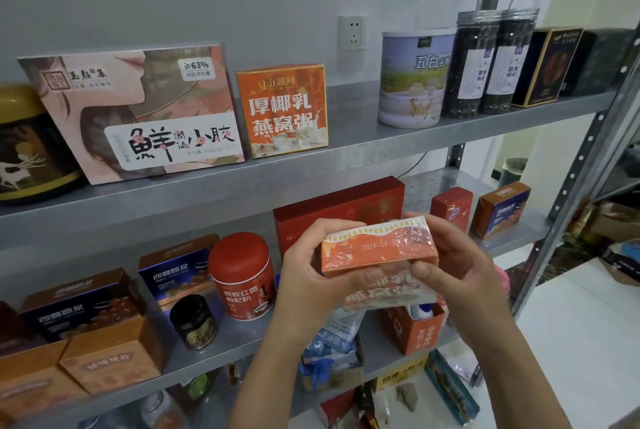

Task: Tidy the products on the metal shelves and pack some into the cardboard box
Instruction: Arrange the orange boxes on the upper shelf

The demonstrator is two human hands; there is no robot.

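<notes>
- The left hand (308, 265) and the right hand (457, 265) hold 1 orange box (377, 255) between them, in the air in front of the shelves.
- Both hands are curled around the box. The left hand's fingers wrap over its left end, the right hand's fingers wrap over its right end, and both thumbs press on the front.
- The box is wrapped in shiny plastic and tips back, so its top faces up.
- I think the job is in the middle. Many things already stand in neat rows, but this box has no home yet.
- Up and to the left of the hands, a matching orange box (283, 109) stands on the top shelf (346, 148). The held one could go beside it, or into the packing box.
- I cannot tell which cardboard box is for packing. A small open cardboard box (332, 376) sits just below the hands, stuffed with blue packets.
- Just behind the hands is a big red box (339, 206).
- To the left of the hands stand a red tin (242, 276) and a small dark jar (194, 321).
- Up and to the right are a pale tin (412, 78) and 2 dark jars (491, 61).
- There is a gap on the top shelf between the matching box and the pale tin, so nothing blocks that spot.
- The shelf below the hands looks messy and still needs tidying.
</notes>
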